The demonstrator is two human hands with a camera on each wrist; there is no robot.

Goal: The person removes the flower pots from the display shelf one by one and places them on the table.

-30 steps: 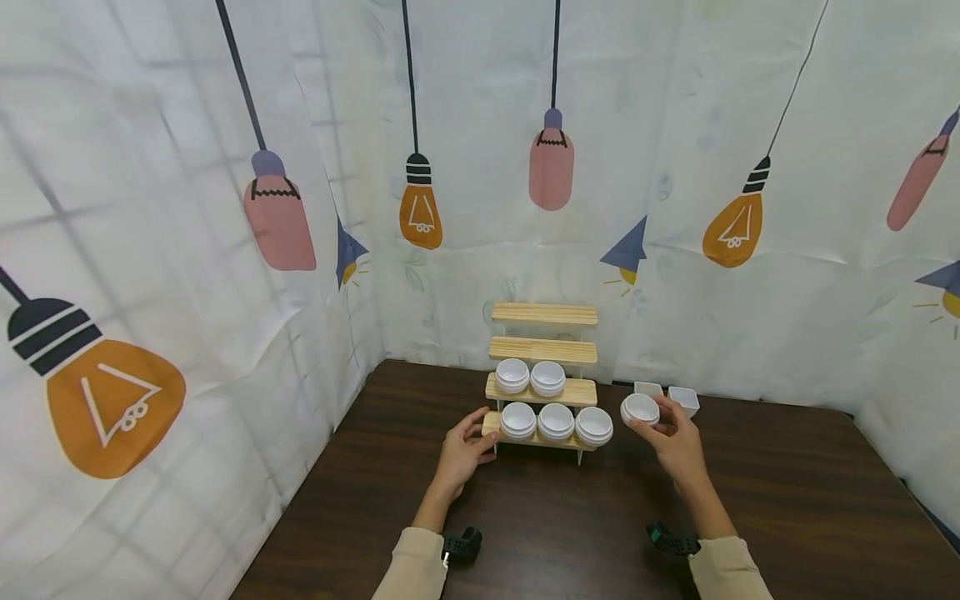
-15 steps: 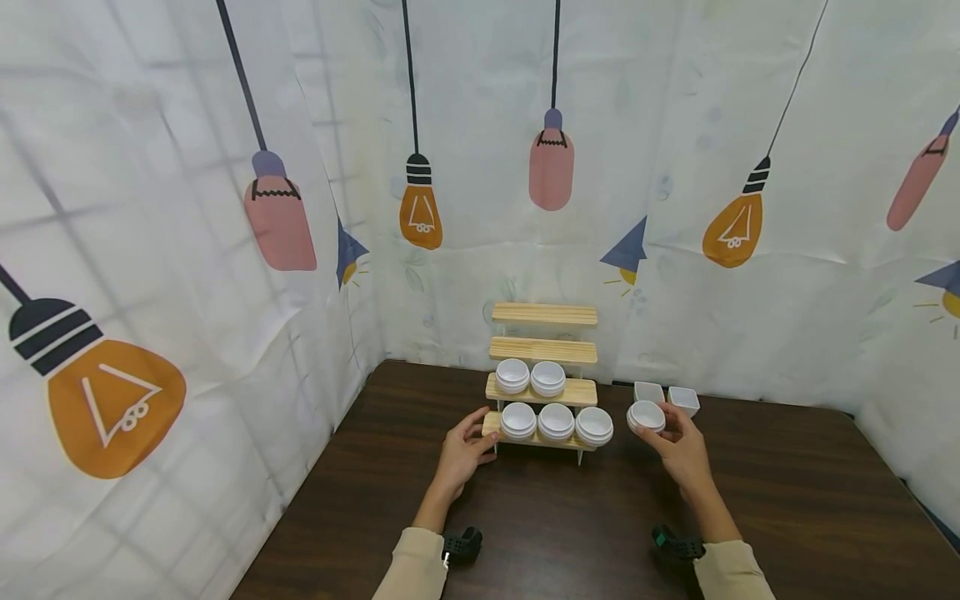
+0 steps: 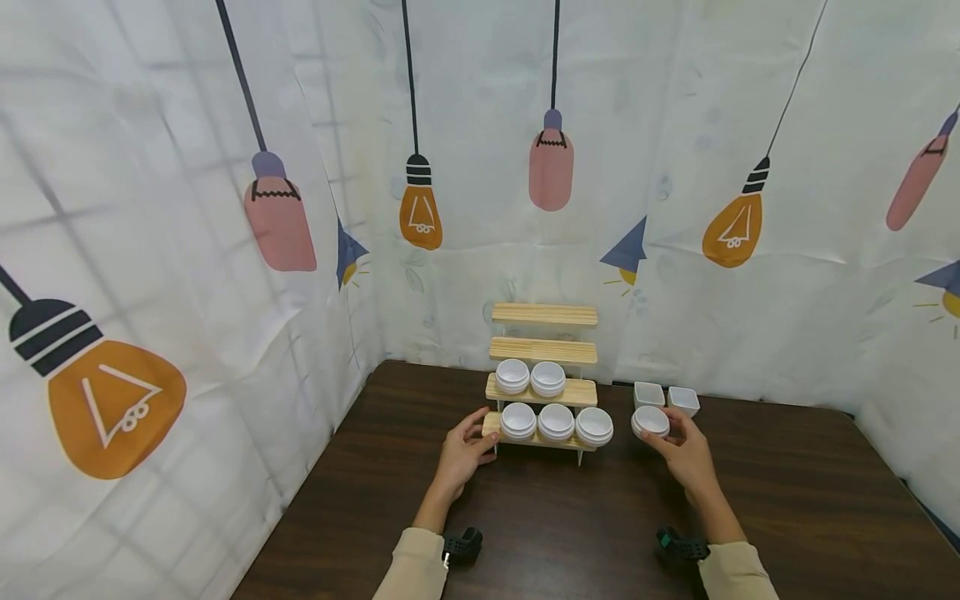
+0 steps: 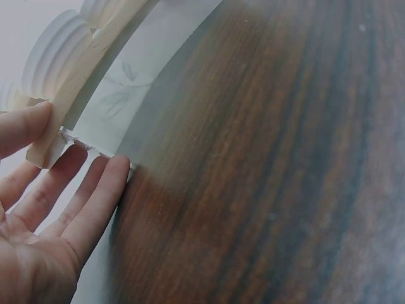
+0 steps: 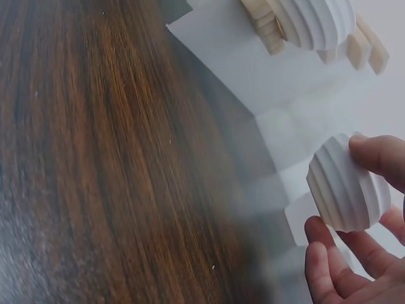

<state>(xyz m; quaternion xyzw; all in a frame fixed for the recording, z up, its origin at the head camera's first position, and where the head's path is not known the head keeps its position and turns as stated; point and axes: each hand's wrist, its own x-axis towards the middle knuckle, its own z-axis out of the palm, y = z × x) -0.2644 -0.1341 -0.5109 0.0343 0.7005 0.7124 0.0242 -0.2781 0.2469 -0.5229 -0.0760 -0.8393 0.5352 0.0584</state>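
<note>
A: While the right hand (image 3: 686, 457) pinches the small white ribbed bowl (image 3: 650, 422) at centre right of the head view, where does that bowl sit?

B: Just right of the wooden tiered rack (image 3: 546, 385), in front of two square white dishes (image 3: 667, 397), low over the dark table (image 3: 787, 500). Whether its base touches the table, I cannot tell.

A: And the grip?

B: In the right wrist view the thumb and fingertips (image 5: 380, 155) curl round the fluted wall of the bowl (image 5: 347, 185), clamped on it from the side.

A: How would it handle?

B: I judge it light, rigid and probably ceramic or hard plastic, so chippable if knocked against the rack. The ribs give the fingers purchase; the smooth rim looks slipperier. Holding the wall across its width, as now, seems soundest.

A: The left hand (image 3: 462, 457)?

B: Its thumb and fingers pinch the left end of the rack's bottom shelf (image 4: 57, 130), steadying it. Five more bowls (image 3: 556, 421) stand on the two lower shelves.
</note>
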